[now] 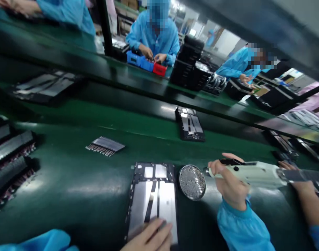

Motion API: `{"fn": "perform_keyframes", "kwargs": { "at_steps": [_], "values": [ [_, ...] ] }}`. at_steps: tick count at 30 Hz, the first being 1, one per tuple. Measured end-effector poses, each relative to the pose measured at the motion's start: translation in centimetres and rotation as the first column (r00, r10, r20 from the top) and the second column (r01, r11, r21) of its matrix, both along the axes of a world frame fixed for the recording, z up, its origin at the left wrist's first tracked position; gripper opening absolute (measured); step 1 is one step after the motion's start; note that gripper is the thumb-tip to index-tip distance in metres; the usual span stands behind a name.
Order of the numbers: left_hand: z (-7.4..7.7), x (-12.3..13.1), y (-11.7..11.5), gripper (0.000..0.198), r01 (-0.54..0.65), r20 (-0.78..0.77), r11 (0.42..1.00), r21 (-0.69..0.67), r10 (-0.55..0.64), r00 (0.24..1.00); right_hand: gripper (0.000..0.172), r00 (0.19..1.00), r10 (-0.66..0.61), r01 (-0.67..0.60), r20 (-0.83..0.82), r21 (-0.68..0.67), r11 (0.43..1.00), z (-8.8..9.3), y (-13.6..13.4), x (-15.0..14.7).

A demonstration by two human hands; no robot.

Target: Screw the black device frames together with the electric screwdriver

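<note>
An opened tablet (167,198) with silver battery panels lies on the green bench in front of me. My left hand (151,237) rests on its near end, fingers stretched out over the panels; the wrist is cut off by the frame's lower edge. To the right, my right hand (231,184) is wrapped round a pale electric screwdriver (264,173), held sideways above the bench with its tip towards the left. Between the tablet and that hand sits a round dish (192,182) of small shiny screws.
Another opened tablet (190,123) lies farther back. A strip of small wired parts (105,145) is left of centre, with stacked similar strips (14,150) at far left. A neighbour's arm (307,202) reaches in at right. Co-workers sit opposite, near blue bins (140,61).
</note>
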State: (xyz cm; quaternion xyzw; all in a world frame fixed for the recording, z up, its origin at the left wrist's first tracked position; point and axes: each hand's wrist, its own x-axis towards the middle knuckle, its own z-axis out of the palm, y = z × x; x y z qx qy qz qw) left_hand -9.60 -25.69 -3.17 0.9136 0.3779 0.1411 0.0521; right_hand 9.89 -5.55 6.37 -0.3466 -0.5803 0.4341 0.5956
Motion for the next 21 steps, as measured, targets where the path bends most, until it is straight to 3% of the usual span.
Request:
{"fn": "perform_keyframes", "kwargs": {
  "at_steps": [2,3,6,8,10,12,15,17,21],
  "values": [
    [0.6,-2.0,4.6,0.046,-0.115,-0.054,0.993,0.013,0.115,0.992,0.032,0.991,-0.131,0.131,-0.002,-0.012,0.991,-0.6,1.9,1.6],
    [1.3,-3.3,7.6,0.052,-0.232,-0.086,0.973,0.0,0.232,0.969,0.034,0.984,-0.179,0.178,-0.004,-0.022,0.984,-1.2,2.8,2.3],
    [3.6,-8.0,17.4,0.054,-0.585,-0.223,0.809,-0.06,0.561,0.798,0.044,0.984,-0.179,0.179,-0.006,-0.057,0.982,-3.0,5.5,4.0],
    [5.0,-10.1,22.7,0.052,-0.661,-0.254,0.75,-0.024,0.635,0.73,0.05,0.991,-0.131,0.13,-0.011,-0.065,0.989,-3.8,6.6,4.6],
    [5.6,-10.5,26.4,0.047,-0.668,-0.255,0.744,0.018,0.649,0.716,0.051,0.992,-0.122,0.12,-0.019,-0.066,0.991,-4.0,7.2,4.8],
    [5.0,-9.3,29.0,0.044,-0.618,-0.235,0.784,0.06,0.613,0.754,0.043,0.995,-0.097,0.095,-0.009,-0.095,0.991,-3.8,7.6,4.6],
    [2.0,-6.5,33.1,0.055,-0.487,-0.154,0.869,0.086,0.494,0.855,0.032,0.985,-0.171,0.173,0.037,-0.052,0.984,-3.5,8.9,4.4],
    [0.0,-4.8,36.2,0.069,-0.426,-0.143,0.904,0.022,0.425,0.894,0.024,0.976,-0.207,0.211,0.071,-0.051,0.976,-3.4,9.8,4.6],
    [-1.6,-3.6,41.1,0.087,-0.361,-0.212,0.921,-0.147,0.328,0.921,0.021,0.965,-0.24,0.248,0.109,-0.07,0.966,-3.5,10.1,5.1]
  ]
}}
